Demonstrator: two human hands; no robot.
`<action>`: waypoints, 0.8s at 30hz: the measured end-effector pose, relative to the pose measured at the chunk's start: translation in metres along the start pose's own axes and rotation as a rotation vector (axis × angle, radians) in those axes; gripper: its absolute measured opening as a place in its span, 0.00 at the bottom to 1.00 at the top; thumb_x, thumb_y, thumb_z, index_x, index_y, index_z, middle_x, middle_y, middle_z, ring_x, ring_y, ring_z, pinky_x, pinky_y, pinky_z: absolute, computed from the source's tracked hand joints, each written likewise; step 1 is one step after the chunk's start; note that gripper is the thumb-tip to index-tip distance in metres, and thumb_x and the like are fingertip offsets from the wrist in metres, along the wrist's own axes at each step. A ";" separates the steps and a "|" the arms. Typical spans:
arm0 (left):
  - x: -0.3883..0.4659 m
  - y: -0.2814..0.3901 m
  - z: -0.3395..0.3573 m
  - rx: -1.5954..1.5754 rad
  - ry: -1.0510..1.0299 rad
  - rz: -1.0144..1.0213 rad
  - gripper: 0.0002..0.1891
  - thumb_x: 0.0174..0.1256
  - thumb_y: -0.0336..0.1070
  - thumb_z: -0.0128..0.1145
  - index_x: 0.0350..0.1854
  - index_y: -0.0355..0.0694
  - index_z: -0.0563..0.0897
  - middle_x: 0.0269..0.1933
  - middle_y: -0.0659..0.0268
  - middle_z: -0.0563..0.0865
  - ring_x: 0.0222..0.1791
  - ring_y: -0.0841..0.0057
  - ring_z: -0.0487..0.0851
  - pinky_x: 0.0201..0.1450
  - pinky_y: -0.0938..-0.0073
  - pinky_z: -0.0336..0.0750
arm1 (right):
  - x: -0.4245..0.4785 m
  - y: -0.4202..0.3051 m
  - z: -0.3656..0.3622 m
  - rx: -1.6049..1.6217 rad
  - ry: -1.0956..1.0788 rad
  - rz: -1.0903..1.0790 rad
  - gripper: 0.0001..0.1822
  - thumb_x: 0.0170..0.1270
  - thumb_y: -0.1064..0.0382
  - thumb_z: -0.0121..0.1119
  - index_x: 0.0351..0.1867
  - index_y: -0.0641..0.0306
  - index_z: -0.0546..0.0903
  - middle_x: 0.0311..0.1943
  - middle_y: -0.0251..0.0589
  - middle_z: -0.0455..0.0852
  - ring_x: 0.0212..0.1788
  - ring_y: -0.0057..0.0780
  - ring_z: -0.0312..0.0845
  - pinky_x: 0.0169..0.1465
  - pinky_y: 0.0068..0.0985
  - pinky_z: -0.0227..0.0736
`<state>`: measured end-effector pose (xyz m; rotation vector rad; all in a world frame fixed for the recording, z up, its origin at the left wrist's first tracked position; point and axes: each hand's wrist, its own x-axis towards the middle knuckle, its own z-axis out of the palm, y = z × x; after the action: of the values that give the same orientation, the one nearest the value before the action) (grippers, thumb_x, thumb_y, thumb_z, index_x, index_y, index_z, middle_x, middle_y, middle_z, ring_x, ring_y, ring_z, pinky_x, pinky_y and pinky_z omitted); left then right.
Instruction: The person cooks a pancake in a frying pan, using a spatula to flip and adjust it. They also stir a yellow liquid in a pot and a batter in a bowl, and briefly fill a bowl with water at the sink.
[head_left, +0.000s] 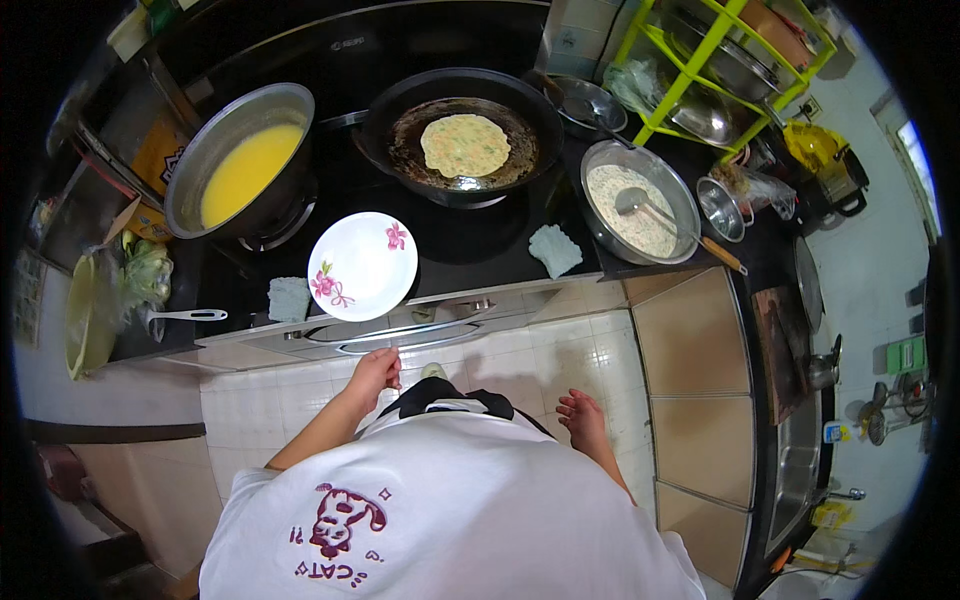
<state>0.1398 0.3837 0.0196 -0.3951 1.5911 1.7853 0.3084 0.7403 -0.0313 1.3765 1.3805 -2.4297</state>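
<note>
My left hand (375, 377) hangs in front of the counter edge, fingers curled, just below a white flowered plate (363, 265). Nothing shows in it, though its palm side is partly hidden. Lower right, my right hand (582, 415) is empty with its fingers apart. A round, flecked pancake (466, 145) lies in the dark wok (531, 171) on the stove. To its left a tilted deep pot (270, 105) holds yellow liquid (251, 176). Flecked batter (619, 202) fills much of a metal bowl (688, 225) on the right, with a wooden-handled ladle (724, 255) resting in it.
Folded cloths (556, 250) lie near the counter's front edge, one on each side. A small metal bowl (721, 210) and a green rack (690, 75) of pans stand at the right. Bagged vegetables (146, 274) sit at the left. A sink (796, 469) is far right.
</note>
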 end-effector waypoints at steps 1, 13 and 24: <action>0.001 0.004 0.002 -0.022 -0.009 0.002 0.16 0.68 0.44 0.44 0.21 0.43 0.70 0.15 0.73 0.67 0.16 0.80 0.68 0.27 0.76 0.70 | 0.002 -0.006 0.007 -0.054 0.008 -0.012 0.14 0.62 0.60 0.50 0.47 0.61 0.73 0.35 0.39 0.81 0.34 0.28 0.77 0.34 0.24 0.69; 0.011 0.071 -0.021 -0.179 0.037 0.128 0.16 0.67 0.43 0.44 0.20 0.43 0.69 0.15 0.73 0.65 0.12 0.83 0.60 0.19 0.78 0.63 | 0.036 -0.103 0.136 -0.544 -0.218 -0.301 0.14 0.65 0.62 0.48 0.49 0.65 0.73 0.36 0.37 0.81 0.35 0.22 0.75 0.39 0.19 0.68; 0.019 0.094 -0.007 -0.299 0.104 0.124 0.18 0.69 0.44 0.44 0.19 0.43 0.69 0.15 0.73 0.66 0.13 0.84 0.61 0.19 0.80 0.63 | 0.036 -0.152 0.173 -1.032 -0.288 -0.963 0.07 0.58 0.71 0.54 0.38 0.64 0.79 0.33 0.43 0.80 0.30 0.33 0.77 0.30 0.24 0.72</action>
<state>0.0614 0.3826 0.0757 -0.5458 1.4459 2.1376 0.1066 0.7250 0.0843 0.0907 2.9365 -1.4474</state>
